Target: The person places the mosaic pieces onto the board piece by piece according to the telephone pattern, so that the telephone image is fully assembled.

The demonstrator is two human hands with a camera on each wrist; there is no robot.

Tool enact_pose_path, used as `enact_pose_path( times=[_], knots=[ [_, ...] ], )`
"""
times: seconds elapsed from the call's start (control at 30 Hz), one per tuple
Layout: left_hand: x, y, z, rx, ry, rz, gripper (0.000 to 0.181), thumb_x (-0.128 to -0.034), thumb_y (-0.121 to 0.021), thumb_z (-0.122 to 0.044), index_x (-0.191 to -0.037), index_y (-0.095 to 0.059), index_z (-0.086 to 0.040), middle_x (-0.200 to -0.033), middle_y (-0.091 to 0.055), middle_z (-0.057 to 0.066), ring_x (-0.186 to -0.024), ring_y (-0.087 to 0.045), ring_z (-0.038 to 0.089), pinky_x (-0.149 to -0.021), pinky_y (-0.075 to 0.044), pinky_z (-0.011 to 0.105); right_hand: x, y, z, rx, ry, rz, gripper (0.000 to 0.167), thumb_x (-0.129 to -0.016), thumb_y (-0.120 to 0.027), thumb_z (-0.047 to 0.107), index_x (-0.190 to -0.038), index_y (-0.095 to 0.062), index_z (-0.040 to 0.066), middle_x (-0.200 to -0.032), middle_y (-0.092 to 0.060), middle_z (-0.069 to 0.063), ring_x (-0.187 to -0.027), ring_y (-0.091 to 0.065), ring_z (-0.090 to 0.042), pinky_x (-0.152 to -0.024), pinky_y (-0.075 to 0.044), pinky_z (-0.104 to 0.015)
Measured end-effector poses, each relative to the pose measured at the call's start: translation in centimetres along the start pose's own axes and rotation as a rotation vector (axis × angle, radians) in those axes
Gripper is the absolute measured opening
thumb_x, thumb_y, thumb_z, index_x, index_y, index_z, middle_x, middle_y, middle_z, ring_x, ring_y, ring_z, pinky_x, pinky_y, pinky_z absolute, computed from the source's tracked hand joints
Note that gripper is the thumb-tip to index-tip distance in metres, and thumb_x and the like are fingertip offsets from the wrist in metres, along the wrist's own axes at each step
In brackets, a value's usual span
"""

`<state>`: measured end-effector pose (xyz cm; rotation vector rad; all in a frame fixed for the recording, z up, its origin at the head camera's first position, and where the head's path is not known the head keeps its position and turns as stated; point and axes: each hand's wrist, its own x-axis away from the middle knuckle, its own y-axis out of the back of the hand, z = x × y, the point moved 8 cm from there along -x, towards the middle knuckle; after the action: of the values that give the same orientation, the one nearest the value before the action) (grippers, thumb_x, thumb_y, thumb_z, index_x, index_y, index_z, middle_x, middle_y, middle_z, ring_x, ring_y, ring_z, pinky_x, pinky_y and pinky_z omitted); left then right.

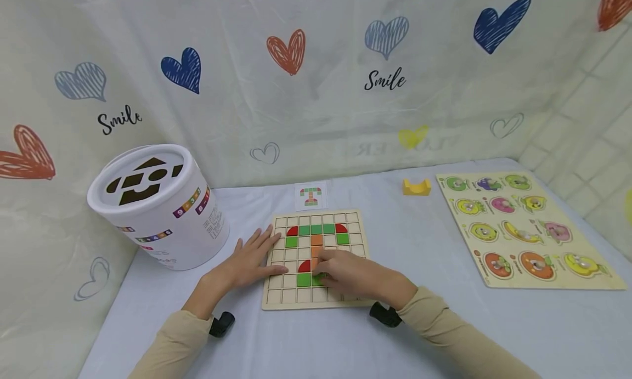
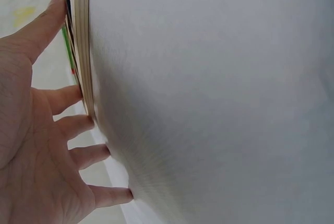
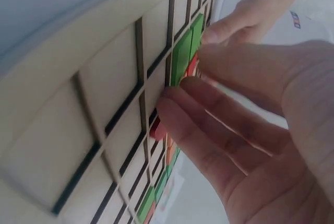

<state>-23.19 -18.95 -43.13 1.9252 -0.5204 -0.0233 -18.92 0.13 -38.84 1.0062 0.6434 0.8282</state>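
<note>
On a wooden grid board (image 1: 291,299), red, green and orange tiles form a T-like pattern. My left hand (image 1: 250,262) spreads over its left edge, with the thumb on the board; in the left wrist view, fingertips (image 2: 86,122) reach the board's side and the white cloth. Low on the board, my right hand (image 1: 340,272) pinches a green square tile (image 3: 181,57) between thumb and fingers. Beside it lies another green tile (image 1: 303,279), below a red quarter-round tile (image 1: 304,266). A further red tile (image 3: 157,129) shows under the right fingers, partly hidden.
Behind the board lies a pattern card (image 1: 311,196). A white bucket (image 1: 163,214) with a shape-slotted lid stands at the left. A yellow arch block (image 1: 416,187) sits at the back right, near a fruit puzzle board (image 1: 530,231). Each wrist carries a black camera (image 1: 385,315).
</note>
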Motion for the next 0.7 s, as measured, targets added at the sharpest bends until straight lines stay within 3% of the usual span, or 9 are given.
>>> enact_pose_path(
  times=[0.2, 0.47, 0.7],
  knots=[
    [0.0, 0.0, -0.2, -0.003, -0.005, -0.006, 0.095, -0.0961, -0.065, -0.064, -0.166, -0.029, -0.01, -0.174, -0.013, 0.016, -0.16, -0.006, 0.043, -0.119, -0.003, 0.077, 2.6, 1.1, -1.4, -0.086, -0.029, 0.035, 0.023, -0.095, -0.074, 0.004, -0.118, -0.077, 0.007, -0.112, -0.064, 0.0, -0.092, -0.06, -0.008, -0.082, -0.055, -0.024],
    [0.1, 0.0, -0.2, -0.007, 0.0, -0.005, 0.095, -0.0962, -0.065, -0.064, -0.166, -0.03, -0.009, -0.174, -0.013, 0.016, -0.16, -0.006, 0.043, -0.119, -0.003, 0.077, 7.3, 3.3, -5.1, -0.192, -0.127, 0.12, 0.021, -0.09, -0.083, 0.011, -0.109, -0.079, 0.018, -0.107, -0.066, 0.011, -0.097, -0.061, -0.01, -0.087, -0.056, -0.032],
    [0.0, 0.0, -0.2, -0.002, -0.002, -0.006, 0.094, -0.0961, -0.065, -0.063, -0.166, -0.03, -0.01, -0.174, -0.013, 0.016, -0.16, -0.007, 0.043, -0.119, -0.003, 0.077, 10.2, 4.3, -6.7, -0.243, -0.157, 0.163, 0.026, -0.082, -0.089, 0.009, -0.105, -0.079, 0.017, -0.102, -0.066, 0.013, -0.092, -0.062, -0.007, -0.083, -0.057, -0.031]
  ],
)
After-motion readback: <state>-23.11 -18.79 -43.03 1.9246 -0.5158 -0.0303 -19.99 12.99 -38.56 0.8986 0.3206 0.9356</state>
